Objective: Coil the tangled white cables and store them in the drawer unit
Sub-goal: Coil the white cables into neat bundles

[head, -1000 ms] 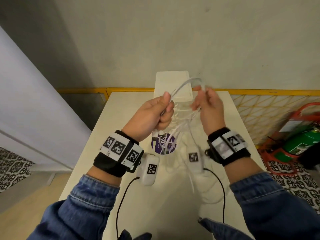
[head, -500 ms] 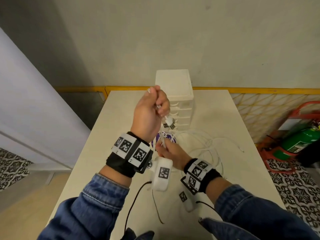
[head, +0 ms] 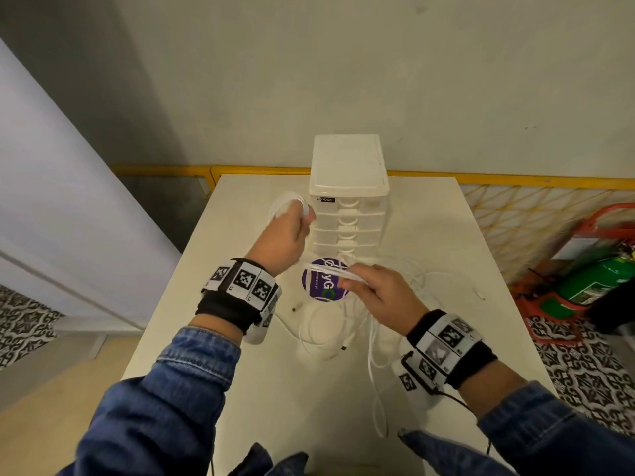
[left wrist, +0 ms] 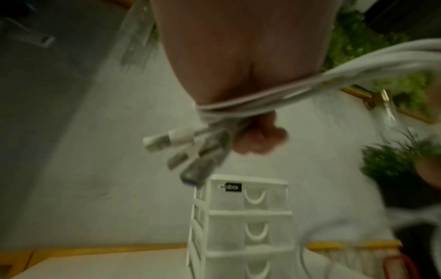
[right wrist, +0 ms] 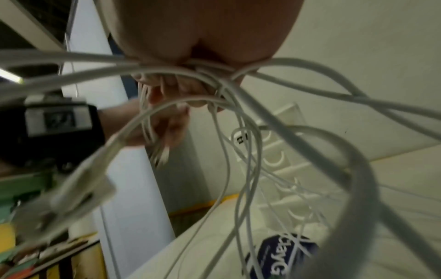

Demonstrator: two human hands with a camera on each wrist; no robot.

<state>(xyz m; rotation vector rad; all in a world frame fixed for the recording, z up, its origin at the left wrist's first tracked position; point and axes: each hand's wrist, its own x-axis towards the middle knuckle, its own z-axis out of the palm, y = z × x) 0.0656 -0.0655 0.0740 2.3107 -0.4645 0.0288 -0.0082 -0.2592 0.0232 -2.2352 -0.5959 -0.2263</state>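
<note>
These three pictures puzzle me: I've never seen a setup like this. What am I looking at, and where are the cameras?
No machine: a person wears one camera on the head and one on each wrist. The head view looks down at a cream table with a white plastic drawer unit, drawers closed, and a round purple sticker. The left hand grips a bunch of white cables, plug ends sticking out, in the left wrist view. The right hand holds the same tangle further along; loose loops trail onto the table.
</note>
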